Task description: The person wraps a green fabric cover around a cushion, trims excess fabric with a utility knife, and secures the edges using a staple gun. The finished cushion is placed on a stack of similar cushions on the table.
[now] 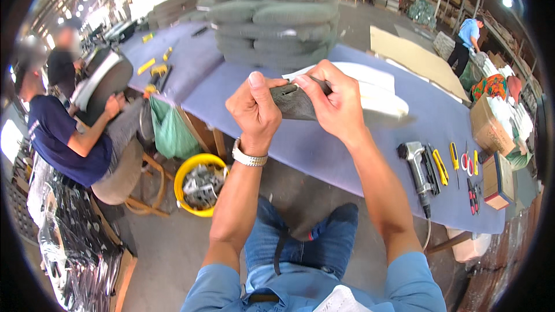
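Bare forearms reach up from blue sleeves, the left wrist wearing a metal-banded watch (250, 156), and between the left hand (254, 107) and the right hand (340, 101) is a dark grey piece (296, 106), held up and seen over a lavender-covered table (315, 164). Left fingers are curled around its left end with the thumb raised; right thumb and fingers are clamped on its upper edge — exactly what the tips pinch is too small to tell. Its matt, cloth-like surface suggests something light and grippy rather than slippery, probably soft outside with a little stiffness within, and unlikely to break. Steadying one end in a whole-hand grasp and pinching the edge with thumb and fingertips looks like the surest hold. Beyond the hands lie a white padded piece (376, 86) and a stack of dark green cushions (277, 26); a pneumatic gun (415, 164) rests well apart — off to the right.
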